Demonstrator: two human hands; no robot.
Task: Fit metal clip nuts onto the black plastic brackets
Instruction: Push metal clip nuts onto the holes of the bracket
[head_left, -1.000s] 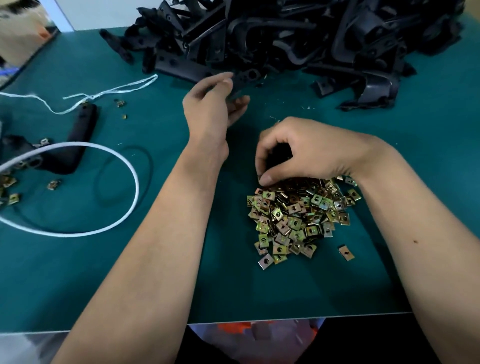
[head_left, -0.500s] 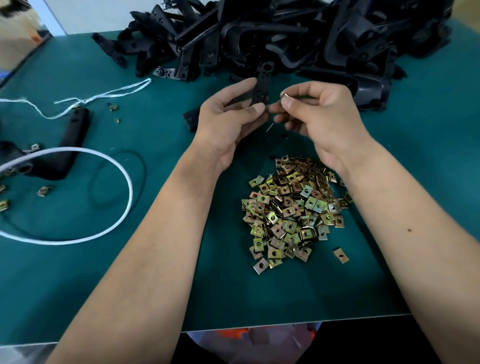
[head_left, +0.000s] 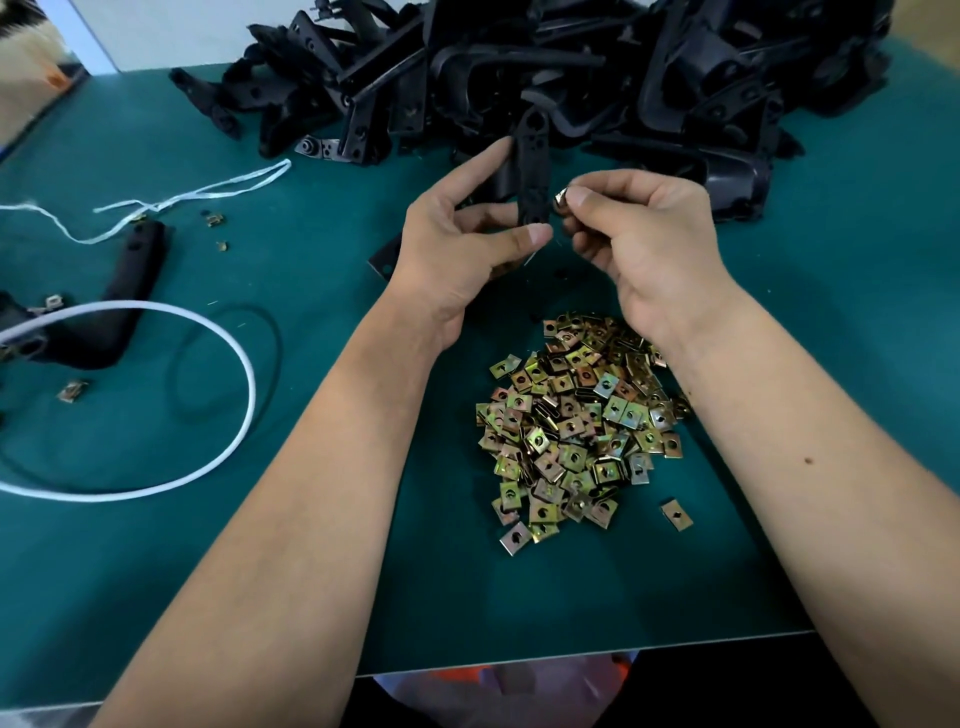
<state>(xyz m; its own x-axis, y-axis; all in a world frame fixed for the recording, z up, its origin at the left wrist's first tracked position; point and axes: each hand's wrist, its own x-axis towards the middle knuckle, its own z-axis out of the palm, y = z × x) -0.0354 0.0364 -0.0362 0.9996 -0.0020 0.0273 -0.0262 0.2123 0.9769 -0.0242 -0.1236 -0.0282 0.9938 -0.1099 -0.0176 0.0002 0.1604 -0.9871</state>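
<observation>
Left hand (head_left: 457, 249) gripping an upright black bracket (head_left: 535, 176) above the green mat (head_left: 831, 338), right hand (head_left: 644, 244) pinching a clip nut (head_left: 560, 199) just beside it, nut heap (head_left: 576, 426) below, bracket pile (head_left: 545, 67) behind, no legible writing.

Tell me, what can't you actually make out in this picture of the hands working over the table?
All from the head view:
- The clip nut: the right hand pinches it, so its shape and whether it touches the bracket cannot be told.
- The bracket's lower end: behind the left hand.
- The bracket pile: cut off by the top edge.
- The black part at left: cut off by the left edge.
</observation>
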